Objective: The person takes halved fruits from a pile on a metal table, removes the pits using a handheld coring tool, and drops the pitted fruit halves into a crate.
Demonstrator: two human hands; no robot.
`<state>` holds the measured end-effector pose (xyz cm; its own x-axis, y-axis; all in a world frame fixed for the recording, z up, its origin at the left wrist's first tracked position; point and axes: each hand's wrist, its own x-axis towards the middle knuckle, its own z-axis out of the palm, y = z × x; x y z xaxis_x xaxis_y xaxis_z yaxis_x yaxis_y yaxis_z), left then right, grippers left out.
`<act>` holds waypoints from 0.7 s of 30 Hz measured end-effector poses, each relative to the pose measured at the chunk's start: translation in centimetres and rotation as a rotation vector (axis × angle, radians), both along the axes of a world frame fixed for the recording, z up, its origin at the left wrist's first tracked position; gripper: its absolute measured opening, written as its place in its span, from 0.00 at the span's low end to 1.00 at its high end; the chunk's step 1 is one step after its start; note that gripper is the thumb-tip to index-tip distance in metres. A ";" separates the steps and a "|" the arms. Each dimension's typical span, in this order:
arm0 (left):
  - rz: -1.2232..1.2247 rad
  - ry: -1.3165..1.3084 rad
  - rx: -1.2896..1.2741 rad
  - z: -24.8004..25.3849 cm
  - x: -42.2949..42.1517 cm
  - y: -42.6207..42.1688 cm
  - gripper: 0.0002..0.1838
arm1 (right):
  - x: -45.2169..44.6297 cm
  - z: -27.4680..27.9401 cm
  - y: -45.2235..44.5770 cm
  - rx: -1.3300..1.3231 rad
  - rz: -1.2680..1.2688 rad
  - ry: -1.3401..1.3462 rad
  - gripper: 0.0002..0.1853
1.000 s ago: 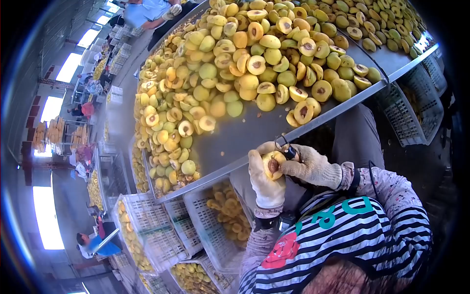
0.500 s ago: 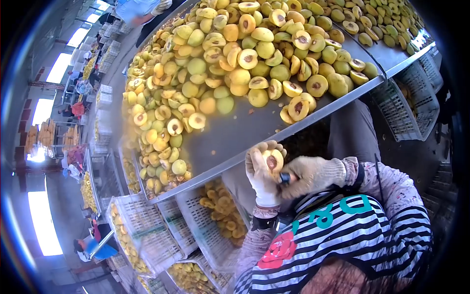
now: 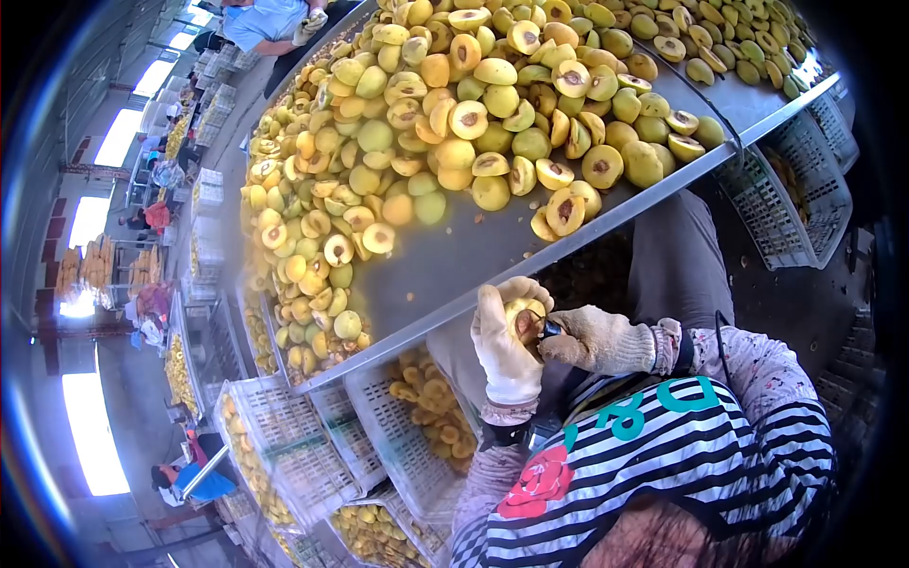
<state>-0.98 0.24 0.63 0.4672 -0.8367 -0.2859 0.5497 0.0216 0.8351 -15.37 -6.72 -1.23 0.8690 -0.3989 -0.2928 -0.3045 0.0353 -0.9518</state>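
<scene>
My left hand (image 3: 506,352), in a pale work glove, cups a halved yellow peach (image 3: 518,312) with its cut face and brown centre turned up. Gloved too, my right hand (image 3: 603,341) grips a small pitting tool (image 3: 550,328) with a dark handle. The tool's thin metal end is at the brown centre of the peach half; how deep it sits I cannot tell. Both hands are over my lap, just below the edge of the metal table (image 3: 445,256). A loose peach half (image 3: 565,212) lies near that edge.
Whole and halved peaches (image 3: 379,133) are heaped on the table. A black cord (image 3: 696,90) crosses it at right. Plastic crates (image 3: 398,440) with peach pieces stand below left, another crate (image 3: 791,208) at right. A co-worker (image 3: 275,24) is across the table.
My right hand has brought the pitting tool's tip up to the centre of the peach half. The left hand has tilted the half slightly. The view has shifted a little.
</scene>
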 end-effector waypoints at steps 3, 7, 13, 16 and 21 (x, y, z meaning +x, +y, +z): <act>-0.013 -0.027 -0.023 0.3 -0.4 -0.3 0.22 | -0.4 -0.1 -0.8 -0.111 0.079 0.065 0.35; 0.042 -0.027 -0.144 -0.1 -1.0 -0.6 0.20 | -0.4 -1.2 -1.1 -0.046 0.057 -0.152 0.34; -0.019 -0.072 -0.277 -0.6 -0.6 -0.4 0.17 | 0.1 -1.4 -1.3 -0.143 0.062 -0.105 0.28; -0.061 -0.058 -0.283 0.7 -0.5 -0.4 0.18 | 0.0 -1.1 -0.4 -0.142 -0.046 -0.165 0.29; 0.185 -0.159 -0.223 1.6 -2.1 -1.0 0.19 | 0.9 -0.4 0.9 0.031 -0.164 -0.147 0.30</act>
<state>-3.05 -0.74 2.22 0.6414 -0.7671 -0.0167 0.3827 0.3009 0.8735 -14.42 -5.86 -1.58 0.8277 -0.5308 -0.1821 -0.1503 0.1030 -0.9833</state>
